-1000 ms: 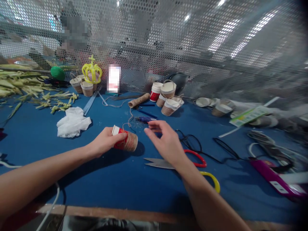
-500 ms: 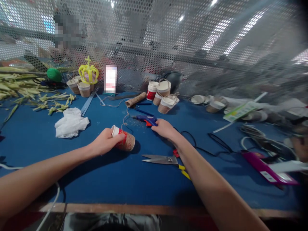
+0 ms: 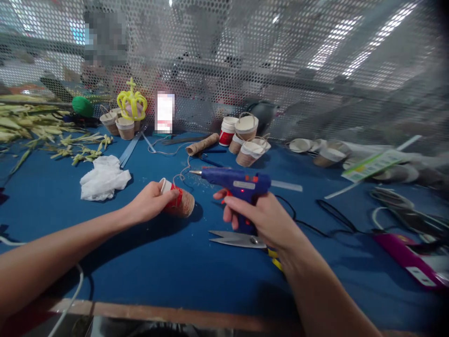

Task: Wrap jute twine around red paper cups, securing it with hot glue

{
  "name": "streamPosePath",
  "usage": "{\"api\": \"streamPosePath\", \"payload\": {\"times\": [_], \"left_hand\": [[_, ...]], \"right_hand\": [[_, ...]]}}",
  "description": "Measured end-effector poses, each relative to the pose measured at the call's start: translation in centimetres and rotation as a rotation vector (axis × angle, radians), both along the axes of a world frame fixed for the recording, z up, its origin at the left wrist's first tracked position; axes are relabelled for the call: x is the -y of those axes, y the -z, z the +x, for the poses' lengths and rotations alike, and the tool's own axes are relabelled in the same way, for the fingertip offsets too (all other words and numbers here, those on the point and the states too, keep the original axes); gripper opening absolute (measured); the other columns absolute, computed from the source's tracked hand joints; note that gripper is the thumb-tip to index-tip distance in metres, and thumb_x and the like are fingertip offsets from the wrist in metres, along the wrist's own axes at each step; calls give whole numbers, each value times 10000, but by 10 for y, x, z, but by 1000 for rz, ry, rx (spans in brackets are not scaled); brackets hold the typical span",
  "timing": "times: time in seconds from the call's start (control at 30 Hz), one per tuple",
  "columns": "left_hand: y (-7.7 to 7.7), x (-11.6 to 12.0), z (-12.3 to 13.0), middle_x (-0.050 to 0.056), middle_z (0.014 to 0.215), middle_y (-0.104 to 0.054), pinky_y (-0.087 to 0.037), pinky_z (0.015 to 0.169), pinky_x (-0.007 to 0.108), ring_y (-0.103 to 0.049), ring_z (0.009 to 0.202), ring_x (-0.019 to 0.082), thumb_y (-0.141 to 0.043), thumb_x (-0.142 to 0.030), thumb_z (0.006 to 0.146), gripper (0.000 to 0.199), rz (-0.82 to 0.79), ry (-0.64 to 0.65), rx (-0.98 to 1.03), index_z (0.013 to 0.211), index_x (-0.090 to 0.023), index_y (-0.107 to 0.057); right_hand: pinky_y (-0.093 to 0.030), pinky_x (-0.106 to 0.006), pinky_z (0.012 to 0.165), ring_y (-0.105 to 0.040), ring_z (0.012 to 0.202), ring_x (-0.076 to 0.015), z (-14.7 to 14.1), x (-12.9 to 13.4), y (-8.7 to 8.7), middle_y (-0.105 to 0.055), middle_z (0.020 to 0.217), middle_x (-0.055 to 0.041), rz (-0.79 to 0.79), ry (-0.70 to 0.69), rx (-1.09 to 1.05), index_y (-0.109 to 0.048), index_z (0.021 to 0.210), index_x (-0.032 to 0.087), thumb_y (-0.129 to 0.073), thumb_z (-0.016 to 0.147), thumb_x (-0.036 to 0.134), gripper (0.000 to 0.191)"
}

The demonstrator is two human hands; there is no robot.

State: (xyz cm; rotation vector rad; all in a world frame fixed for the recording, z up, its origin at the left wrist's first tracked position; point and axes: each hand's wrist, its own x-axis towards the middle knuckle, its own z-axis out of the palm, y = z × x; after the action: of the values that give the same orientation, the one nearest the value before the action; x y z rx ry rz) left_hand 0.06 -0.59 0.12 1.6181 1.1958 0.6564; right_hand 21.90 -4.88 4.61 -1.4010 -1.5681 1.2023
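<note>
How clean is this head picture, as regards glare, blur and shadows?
Head view: the right edge smears, softening the purple power strip; the phone-like screen is pixelated and blown out; light streaks show beyond the mesh; a shadow falls beside the wrapped cup; the glue gun looks fairly sharp.

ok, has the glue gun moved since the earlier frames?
Yes. The right hand has lifted the glue gun off the table, toward the person; in view, its handle now nearly meets the scissors.
</note>
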Motion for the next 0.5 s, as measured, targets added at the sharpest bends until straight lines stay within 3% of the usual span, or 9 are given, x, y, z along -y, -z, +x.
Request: {"api": "streamPosePath", "payload": {"times": [0.1, 0.23, 0.37, 0.5], "left_hand": [[-1, -1, 0, -52, 496, -365, -216, 410, 189, -282, 446, 61, -428, -359, 723, 275, -33, 17, -2, 587, -126, -482], [-2, -2, 0, -46, 481, -424, -235, 409, 188, -316, 424, 61, -437, -350, 727, 286, -59, 21, 11, 611, -111, -541], [-5, -2, 1, 21, 611, -606, -373, 511, 208, -498, 524, 101, -445, -325, 745, 290, -121, 78, 118, 678, -101, -616], [-7, 0, 2, 45, 684, -661, -429, 584, 217, -564, 595, 117, -451, -286, 762, 272, -156, 79, 169, 696, -102, -640]], "right_hand": [[-428, -201, 424, -496, 410, -83, -8, 10, 5, -540, 472, 30, -11, -55, 118, -595, 821, 138, -515, 760, 335, 222], [-411, -202, 377, -468, 349, -88, -13, 18, 8, -481, 382, 43, -2, 28, 303, -562, 628, 161, -532, 723, 302, 173], [-382, -210, 367, -471, 344, -96, -8, 21, 12, -499, 388, 29, 217, -95, 439, -597, 626, 178, -497, 736, 272, 176], [-394, -226, 418, -510, 427, -121, -4, 20, 16, -526, 430, 17, 399, -158, 523, -641, 738, 198, -495, 738, 254, 156]]}}
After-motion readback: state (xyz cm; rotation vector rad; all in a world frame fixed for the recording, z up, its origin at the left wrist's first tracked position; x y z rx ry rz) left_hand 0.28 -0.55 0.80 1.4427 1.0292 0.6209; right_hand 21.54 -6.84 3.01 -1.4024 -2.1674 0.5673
